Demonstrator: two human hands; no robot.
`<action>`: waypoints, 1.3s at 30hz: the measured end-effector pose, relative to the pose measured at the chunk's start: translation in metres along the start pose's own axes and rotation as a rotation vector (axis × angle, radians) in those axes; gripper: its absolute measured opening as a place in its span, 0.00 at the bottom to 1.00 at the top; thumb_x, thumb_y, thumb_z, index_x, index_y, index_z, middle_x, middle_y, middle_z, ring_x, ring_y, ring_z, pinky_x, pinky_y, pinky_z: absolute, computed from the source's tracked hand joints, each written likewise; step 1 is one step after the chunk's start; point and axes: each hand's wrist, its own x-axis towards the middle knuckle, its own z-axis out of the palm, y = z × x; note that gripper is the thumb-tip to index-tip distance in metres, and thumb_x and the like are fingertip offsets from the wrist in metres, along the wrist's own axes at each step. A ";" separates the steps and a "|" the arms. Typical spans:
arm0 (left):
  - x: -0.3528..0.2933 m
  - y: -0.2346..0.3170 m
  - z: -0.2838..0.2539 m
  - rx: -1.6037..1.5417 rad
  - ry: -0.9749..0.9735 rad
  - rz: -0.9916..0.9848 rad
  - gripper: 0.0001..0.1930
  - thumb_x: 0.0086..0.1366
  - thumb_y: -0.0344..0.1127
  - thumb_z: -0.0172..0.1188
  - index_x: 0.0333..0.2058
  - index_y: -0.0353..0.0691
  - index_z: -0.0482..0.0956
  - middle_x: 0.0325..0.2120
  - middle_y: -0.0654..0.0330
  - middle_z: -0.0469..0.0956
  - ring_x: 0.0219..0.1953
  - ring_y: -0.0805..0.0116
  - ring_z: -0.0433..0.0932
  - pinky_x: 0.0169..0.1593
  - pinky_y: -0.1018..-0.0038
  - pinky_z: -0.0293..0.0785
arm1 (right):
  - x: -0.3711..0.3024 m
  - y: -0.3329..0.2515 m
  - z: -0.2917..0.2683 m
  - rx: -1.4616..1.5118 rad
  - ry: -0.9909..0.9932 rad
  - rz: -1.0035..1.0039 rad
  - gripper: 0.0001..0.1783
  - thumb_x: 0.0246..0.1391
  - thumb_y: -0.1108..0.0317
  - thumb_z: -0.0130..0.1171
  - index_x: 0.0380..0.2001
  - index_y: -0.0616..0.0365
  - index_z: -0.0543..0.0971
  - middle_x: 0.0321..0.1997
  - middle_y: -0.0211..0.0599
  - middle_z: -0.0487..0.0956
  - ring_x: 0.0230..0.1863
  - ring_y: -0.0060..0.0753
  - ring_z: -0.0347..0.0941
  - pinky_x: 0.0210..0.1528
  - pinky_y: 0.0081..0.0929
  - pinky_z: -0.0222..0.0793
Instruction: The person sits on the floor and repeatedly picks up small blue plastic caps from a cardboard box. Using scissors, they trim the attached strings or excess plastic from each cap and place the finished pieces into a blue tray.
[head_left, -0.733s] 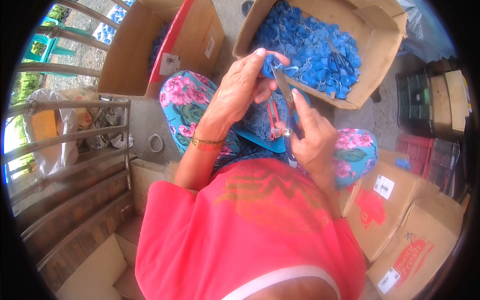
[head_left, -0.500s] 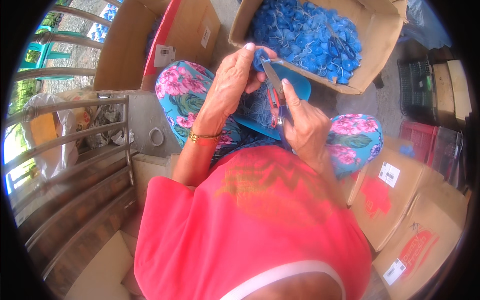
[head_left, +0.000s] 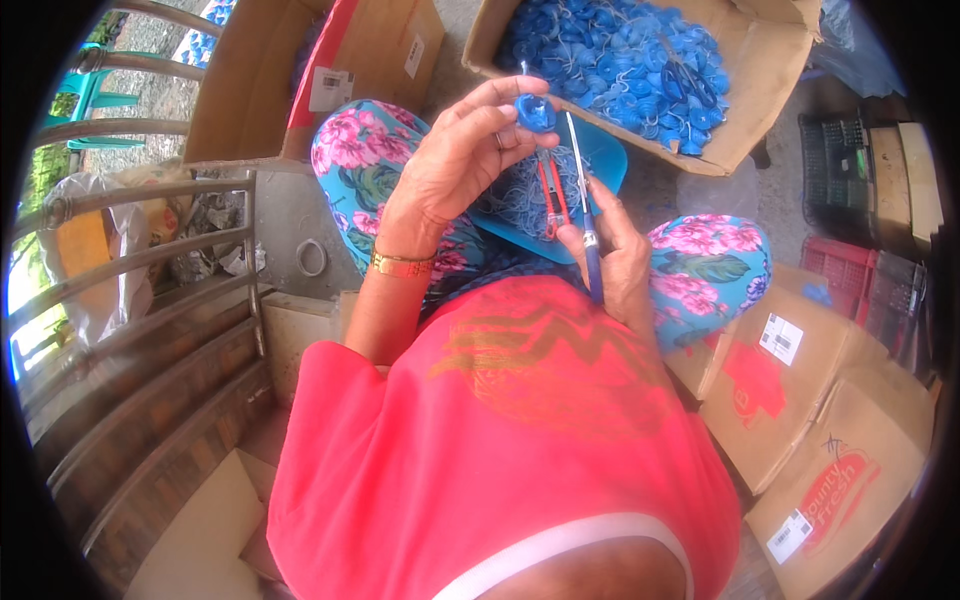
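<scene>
Between the fingertips of my left hand (head_left: pixel 440 165) is a small round blue plastic piece (head_left: pixel 536 114), with a short pale string end rising above it. My right hand (head_left: pixel 619 250) grips a pair of scissors (head_left: pixel 580 165) by the dark blue handle. Their blades point away from me, just right of the blue piece and apart from it. Below my hands, a blue tray (head_left: pixel 606 160) holds tangled pale string scraps (head_left: pixel 515 205). A red tool (head_left: pixel 553 190), apparently a box cutter, lies over the scraps.
Ahead, a cardboard box (head_left: pixel 765 80) holds many blue pieces with strings, and another pair of scissors (head_left: pixel 686 80) on top. A second carton (head_left: pixel 385 60) stands far left, beside a metal railing (head_left: pixel 150 265). Closed cartons (head_left: pixel 775 400) and plastic crates (head_left: pixel 838 275) sit right.
The scissors have drawn back from the blue piece toward the right and stand more upright. My left hand has turned the piece, so its round face shows.
</scene>
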 end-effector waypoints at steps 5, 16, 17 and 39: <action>0.003 0.002 0.001 0.089 0.058 -0.068 0.16 0.68 0.37 0.50 0.50 0.35 0.71 0.46 0.51 0.76 0.47 0.67 0.77 0.50 0.64 0.78 | -0.003 -0.001 -0.001 0.002 0.024 -0.073 0.34 0.48 0.67 0.68 0.59 0.54 0.69 0.33 0.33 0.79 0.31 0.17 0.71 0.36 0.20 0.70; 0.005 0.012 0.008 0.114 -0.129 0.071 0.20 0.68 0.35 0.48 0.55 0.30 0.67 0.51 0.47 0.72 0.49 0.64 0.76 0.48 0.61 0.79 | 0.001 -0.011 -0.012 -0.079 0.068 -0.153 0.33 0.47 0.69 0.69 0.58 0.54 0.70 0.35 0.36 0.82 0.33 0.19 0.75 0.37 0.22 0.72; 0.006 0.013 0.008 0.156 -0.137 0.091 0.21 0.67 0.34 0.48 0.56 0.29 0.66 0.52 0.46 0.71 0.49 0.64 0.76 0.49 0.61 0.79 | 0.001 -0.013 -0.012 -0.094 0.069 -0.166 0.34 0.46 0.69 0.70 0.58 0.54 0.71 0.34 0.35 0.82 0.32 0.19 0.76 0.37 0.22 0.72; 0.028 0.003 -0.016 -0.014 -0.501 -0.198 0.28 0.62 0.34 0.43 0.58 0.21 0.61 0.55 0.37 0.67 0.32 0.69 0.74 0.48 0.61 0.79 | -0.003 -0.006 -0.030 0.131 -0.230 -0.073 0.34 0.47 0.67 0.69 0.58 0.56 0.70 0.33 0.29 0.77 0.33 0.18 0.67 0.36 0.21 0.67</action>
